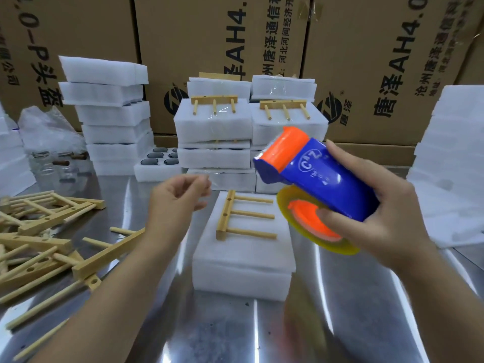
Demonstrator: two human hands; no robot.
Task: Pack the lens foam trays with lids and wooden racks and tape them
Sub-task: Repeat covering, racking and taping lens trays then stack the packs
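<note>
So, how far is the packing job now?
Done: taped packs stacked at the back. In hand: front foam pack carries its wooden rack, apparently untaped; right hand grips the tape dispenser. To do: an uncovered lens tray and loose racks at the left.

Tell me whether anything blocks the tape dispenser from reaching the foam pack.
Nothing visible does. The right hand holds the tape dispenser over the right edge of the foam pack; the left hand hovers beyond its far left corner, off the wooden rack on top.
</note>
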